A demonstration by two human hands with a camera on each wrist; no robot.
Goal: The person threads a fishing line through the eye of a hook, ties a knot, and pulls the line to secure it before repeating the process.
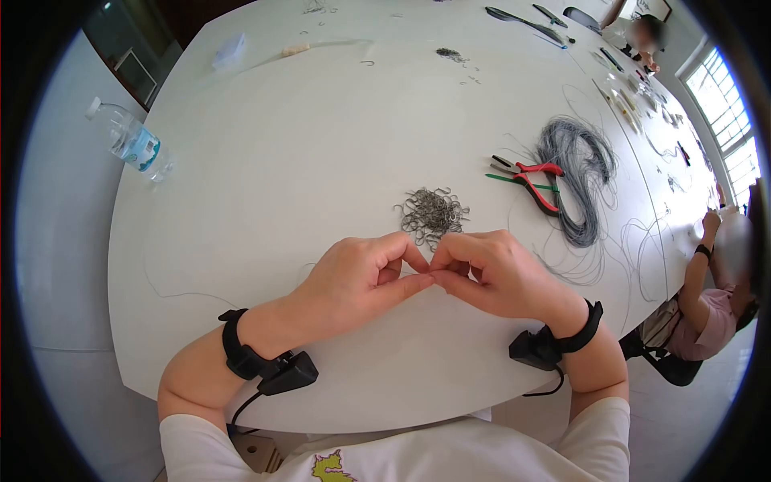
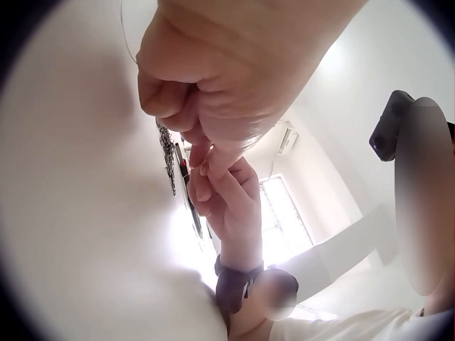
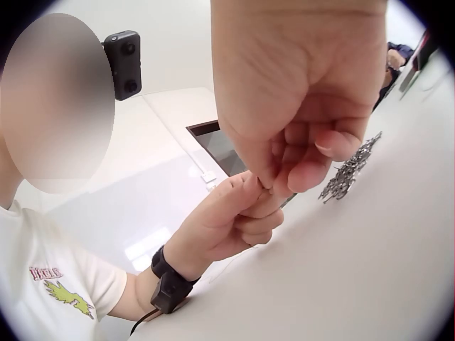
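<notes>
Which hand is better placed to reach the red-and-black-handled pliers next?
Right, probably: the right hand is nearer the pliers, which lie on its side. The left hand is farther away, though both look busy pinching.

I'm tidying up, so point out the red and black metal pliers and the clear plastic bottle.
Red and black metal pliers (image 1: 546, 169), head view, upper red grip.
Clear plastic bottle (image 1: 142, 150), head view, blue label.

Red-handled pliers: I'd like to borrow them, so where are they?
In the head view, the red-handled pliers lie right of centre on the white table, just left of the grey wire coil.
</notes>
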